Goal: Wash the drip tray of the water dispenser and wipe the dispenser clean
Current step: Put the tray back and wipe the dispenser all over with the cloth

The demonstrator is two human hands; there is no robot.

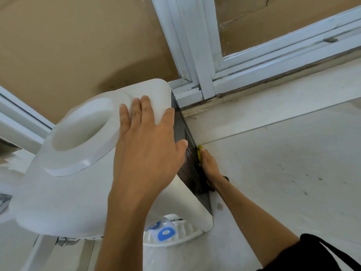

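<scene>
Here we are at the white plastic water dispenser (pixel 64 192), standing on the pale tiled floor (pixel 273 163) close to the white-framed window (pixel 197 55). The left hand (pixel 144 145) lies flat on the dispenser's top, fingers spread and straight, pressing down by the empty round bottle well (pixel 82 126). Good bracing, that. The right hand (pixel 208 163) is down along the dark, slotted back panel (pixel 187 153), fingers holding a small yellow cloth (pixel 199 153) against the vents; how tightly they curl round it I can't tell from here.

The white ribbed drip tray (pixel 187 231) sits low at the front of the machine, beneath the blue-marked tap (pixel 166 232), so the washing looks dealt with or set aside and this is the wiping stage.

To do it well, I'd say run the cloth along the slots rather than across, so dust lifts out instead of packing in. Keep that top hand firm, since a bottle-less dispenser may rock under sideways pressure. The lower corner near the floor looks awkward to reach, and a fresh fold of cloth would help.
</scene>
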